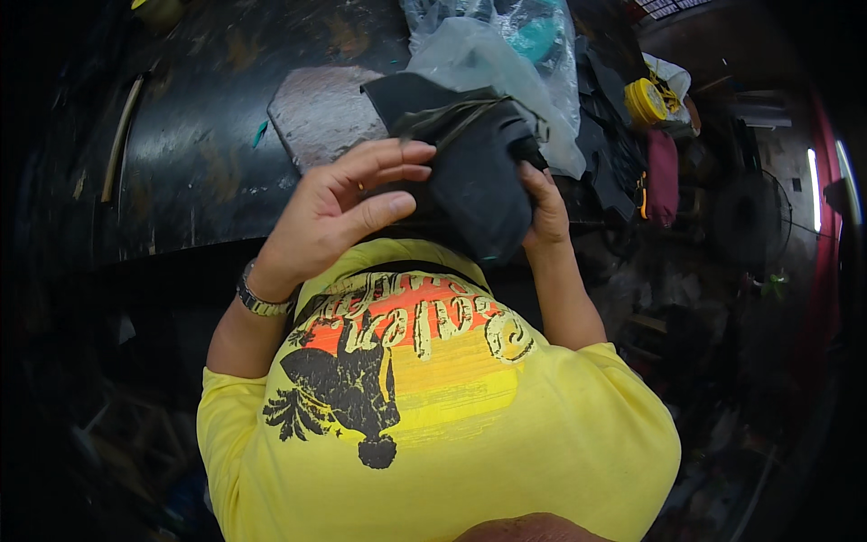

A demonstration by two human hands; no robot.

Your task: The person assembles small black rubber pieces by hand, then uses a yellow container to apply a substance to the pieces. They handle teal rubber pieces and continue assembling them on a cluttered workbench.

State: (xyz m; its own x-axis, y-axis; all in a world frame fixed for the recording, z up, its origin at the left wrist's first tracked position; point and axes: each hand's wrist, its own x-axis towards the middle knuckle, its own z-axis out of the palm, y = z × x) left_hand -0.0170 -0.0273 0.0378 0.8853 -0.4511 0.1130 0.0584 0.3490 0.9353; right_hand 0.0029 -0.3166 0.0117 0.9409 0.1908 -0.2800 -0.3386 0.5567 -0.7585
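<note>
A folded piece of black sheet material point(483, 185), perhaps leather or cloth, hangs over the table's near edge in front of my body. My right hand point(546, 208) grips its right side, with the thumb on top and the other fingers mostly hidden. Thin dark strips or folds run across its upper part. Just left of it is my left hand point(361, 194), its fingers stretched and the thumb apart, holding nothing. Beyond that hand lies a worn grey slab point(325, 108), partly covered by the black material's upper left corner.
The dark table point(208, 135) carries a thin curved stick point(122, 135) on the left. Clear plastic bags point(488, 54) lie at the far side. Black pieces point(607, 135), a yellow round container point(645, 102) and a maroon roll point(662, 176) sit to the right.
</note>
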